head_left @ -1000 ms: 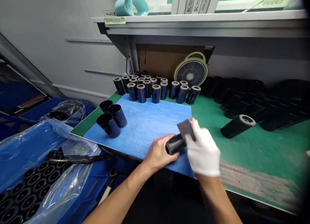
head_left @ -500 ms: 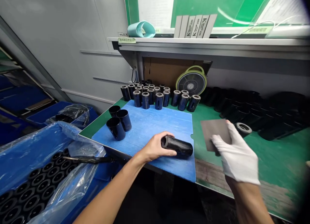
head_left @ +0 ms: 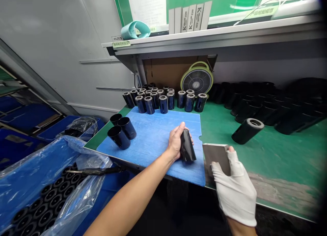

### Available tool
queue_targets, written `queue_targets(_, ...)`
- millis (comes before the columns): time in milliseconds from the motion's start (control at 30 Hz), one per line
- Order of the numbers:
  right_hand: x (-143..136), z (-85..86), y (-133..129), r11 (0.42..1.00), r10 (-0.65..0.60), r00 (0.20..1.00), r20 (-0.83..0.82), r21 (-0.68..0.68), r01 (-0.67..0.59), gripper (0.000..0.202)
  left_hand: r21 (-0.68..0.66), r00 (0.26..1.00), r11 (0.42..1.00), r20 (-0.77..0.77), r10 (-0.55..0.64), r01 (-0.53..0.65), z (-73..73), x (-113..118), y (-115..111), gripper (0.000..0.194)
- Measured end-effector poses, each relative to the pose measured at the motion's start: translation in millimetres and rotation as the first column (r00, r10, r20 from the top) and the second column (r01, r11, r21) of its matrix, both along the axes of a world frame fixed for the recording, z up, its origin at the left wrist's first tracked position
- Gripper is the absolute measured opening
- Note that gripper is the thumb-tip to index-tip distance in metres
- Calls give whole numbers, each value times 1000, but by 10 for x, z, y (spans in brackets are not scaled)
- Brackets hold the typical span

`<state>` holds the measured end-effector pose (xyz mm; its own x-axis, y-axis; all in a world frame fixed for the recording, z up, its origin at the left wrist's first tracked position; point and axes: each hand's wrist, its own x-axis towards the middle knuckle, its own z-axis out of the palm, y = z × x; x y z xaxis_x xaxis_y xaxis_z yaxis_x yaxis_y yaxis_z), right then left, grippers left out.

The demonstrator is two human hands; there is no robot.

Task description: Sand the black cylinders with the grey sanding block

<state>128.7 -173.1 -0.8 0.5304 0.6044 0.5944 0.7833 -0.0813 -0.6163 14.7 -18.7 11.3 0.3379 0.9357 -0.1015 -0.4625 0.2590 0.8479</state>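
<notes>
My bare left hand (head_left: 175, 140) is wrapped round a shiny black tube (head_left: 187, 145) and holds it nearly upright, tilted, over the blue mat (head_left: 158, 127). In a white glove with bare fingertips, my right hand (head_left: 233, 185) grips a flat grey sanding pad (head_left: 217, 156) by its sides. The pad is at the mat's right edge, apart from the tube. Beyond it, a single black tube with a pale ring end (head_left: 247, 130) leans on the green bench. Several open black tubes (head_left: 119, 137) stand at the mat's left.
Rows of black tubes with pale rims (head_left: 163, 104) stand at the back, before a green fan (head_left: 196, 81). More dark tubes (head_left: 288, 116) crowd the right. Blocks marked 220 (head_left: 191, 18) sit on the shelf (head_left: 178, 42). At lower left is a plastic-lined blue bin (head_left: 25, 168) of black parts.
My left hand has turned the tube from lying sideways to nearly upright. The right hand has moved left and down with the pad. The view has shifted slightly.
</notes>
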Motion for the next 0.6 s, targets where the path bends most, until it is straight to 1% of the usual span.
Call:
queue_targets(67, -90, -3, -17, 999, 36, 997, 72, 10, -37, 58, 1, 996, 997, -33, 81, -81, -59, 108, 24, 59)
queue_targets(100, -134, -9, -44, 998, 67, 992, 108, -8, -66, 59, 6, 992, 994, -56, 112, -112, -85, 136, 37, 60)
queue_targets(167, -219, -23, -98, 988, 142, 974, 176, -79, -129, 60, 23, 981, 987, -103, 162, -160, -124, 151, 56, 60)
queue_targets(200, -257, -24, -105, 983, 164, 963, 212, -116, -142, 60, 32, 975, 984, -126, 180, -177, -136, 145, 60, 59)
queue_targets(267, -318, -3, -51, 985, 139, 942, 306, -145, -98, 58, 62, 965, 979, -166, 204, -196, -143, 122, 55, 56)
queue_targets(367, -361, 80, 134, 996, 16, 901, 433, -90, 26, 55, 139, 943, 960, -199, 266, -241, -123, 88, 28, 54)
queue_targets(400, -363, 108, 175, 996, 21, 888, 458, -90, 23, 55, 158, 938, 954, -196, 285, -257, -116, 82, 20, 54)
queue_targets(467, -359, 146, 189, 990, 100, 882, 460, -137, -41, 57, 144, 944, 954, -167, 284, -261, -110, 78, 13, 55)
queue_targets(533, -352, 161, 163, 980, 160, 880, 448, -177, -88, 60, 91, 962, 970, -136, 236, -225, -117, 80, 20, 55)
queue_targets(567, -351, 165, 167, 981, 158, 883, 442, -172, -89, 61, 77, 968, 976, -134, 212, -203, -122, 79, 25, 53)
queue_targets(600, -352, 171, 191, 987, 127, 888, 442, -149, -67, 60, 83, 969, 978, -141, 203, -192, -125, 77, 32, 51)
